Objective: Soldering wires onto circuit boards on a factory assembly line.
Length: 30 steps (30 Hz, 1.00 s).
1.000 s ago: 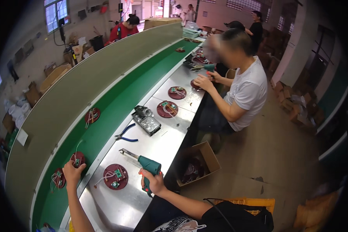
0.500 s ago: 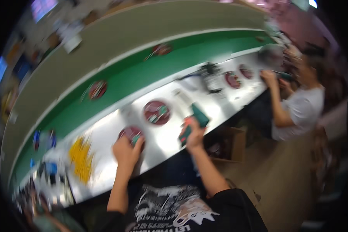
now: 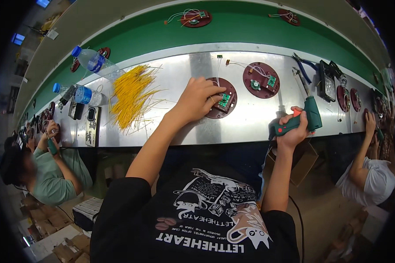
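Note:
My left hand reaches onto a round maroon plate. Its fingers and thumb grip the edges of a small green circuit board on that plate, and the thinner wires run off the far side. In my right hand is a green soldering gun with a red trigger, its long metal tip pointing away over the table. A second maroon plate lies between the two hands, a bit farther off, with a green board, a round part and white wires on it.
Yellow wires lie heaped left of my left hand, beside two water bottles and a phone. Blue-handled pliers and a black device stand at right. More plates sit on the green ledge. Co-workers flank me.
My view has swung and sharpened, bringing in the bottles and the co-worker on the left. My left hand stays at the plate with the board, and my right hand still holds the soldering gun.

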### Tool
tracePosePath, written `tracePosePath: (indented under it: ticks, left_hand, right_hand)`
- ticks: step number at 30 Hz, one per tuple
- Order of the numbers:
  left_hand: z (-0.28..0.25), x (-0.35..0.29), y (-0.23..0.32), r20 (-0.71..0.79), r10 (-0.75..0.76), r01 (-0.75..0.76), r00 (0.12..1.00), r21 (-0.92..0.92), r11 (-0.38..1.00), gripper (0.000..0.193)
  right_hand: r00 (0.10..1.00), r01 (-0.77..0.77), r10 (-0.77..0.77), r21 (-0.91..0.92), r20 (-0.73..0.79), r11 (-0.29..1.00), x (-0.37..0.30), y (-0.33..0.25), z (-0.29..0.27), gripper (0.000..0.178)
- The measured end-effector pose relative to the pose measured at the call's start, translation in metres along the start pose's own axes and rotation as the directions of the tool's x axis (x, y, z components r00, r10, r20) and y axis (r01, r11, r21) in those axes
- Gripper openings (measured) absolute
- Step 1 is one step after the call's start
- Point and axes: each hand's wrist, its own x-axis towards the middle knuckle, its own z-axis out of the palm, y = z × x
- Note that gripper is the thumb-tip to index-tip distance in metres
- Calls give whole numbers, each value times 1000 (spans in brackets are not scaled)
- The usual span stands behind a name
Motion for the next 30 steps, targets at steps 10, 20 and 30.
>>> tracePosePath:
  ticks: [10, 20, 30]
  left_hand:
    - [31, -3, 9, -265, -127, 126, 956, -21, 992, 10]
    - [27, -11, 20, -142, -477, 427, 868, -281, 860, 24]
    - [-18, -26, 33, -41, -297, 298, 954, 242, 923, 66]
  right_hand:
    - [998, 2, 1, -54, 58, 999, 4, -6, 2, 37]
    - [993, -3, 11, -64, 116, 998, -1, -4, -10, 35]
    - [868, 21, 109, -254, 485, 967, -44, -14, 1, 34]
